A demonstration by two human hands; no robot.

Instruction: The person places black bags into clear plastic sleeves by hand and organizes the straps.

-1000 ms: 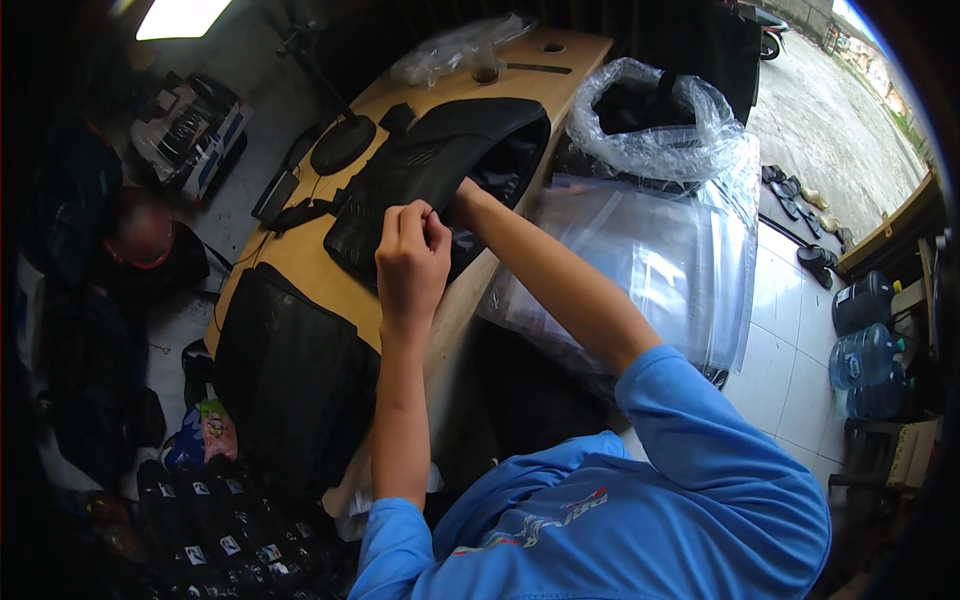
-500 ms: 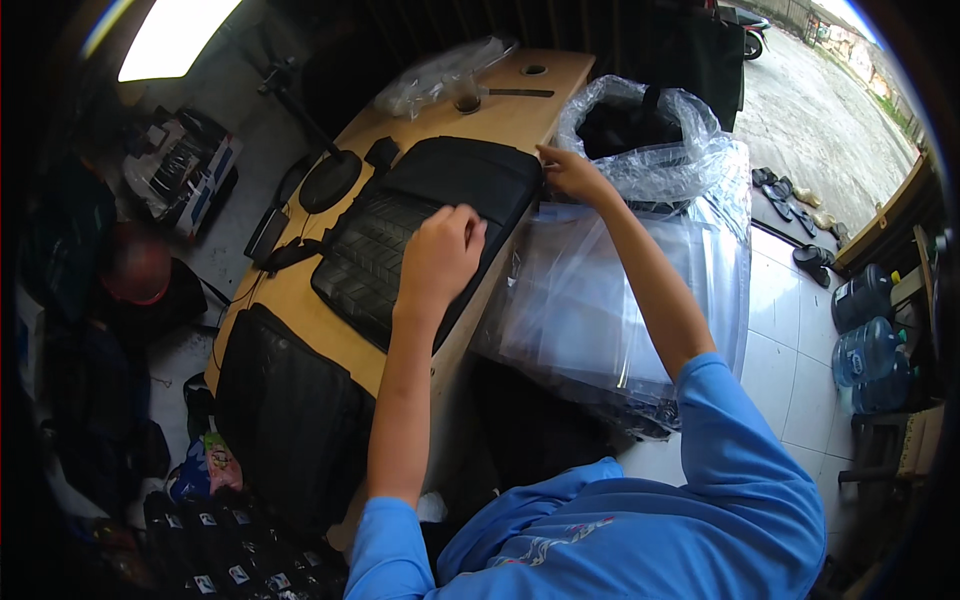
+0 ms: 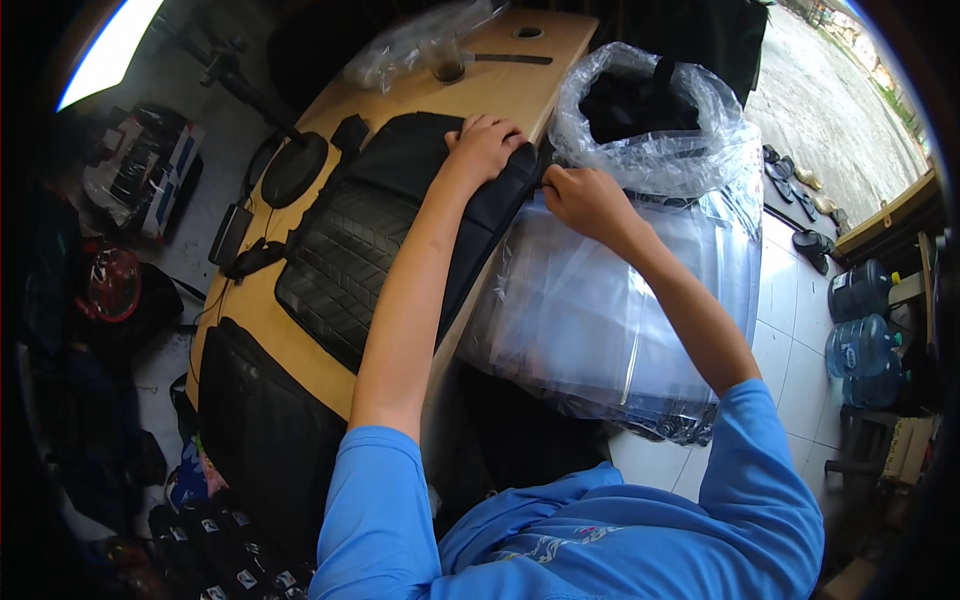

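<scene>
A black backpack (image 3: 350,235) with a chevron-patterned front panel lies flat on the wooden table. My left hand (image 3: 484,148) rests on its far right corner, fingers curled over the edge and gripping it. Just off the same corner, my right hand (image 3: 582,200) is closed in a pinch against the bag's side. Whatever sits between those fingertips is too small and hidden to make out. A second black bag (image 3: 260,410) lies at the table's near left end.
Right of the table is a stack of clear plastic sheets (image 3: 590,310), with an open plastic bag of black items (image 3: 640,110) on it. A round black stand base (image 3: 294,170), a glass (image 3: 445,62) and crumpled plastic (image 3: 400,50) occupy the table. Water bottles (image 3: 862,345) stand far right.
My left hand has moved from above the backpack's middle to its far right corner and taken hold there. The right hand stays pinched at the bag's side. The view has shifted slightly.
</scene>
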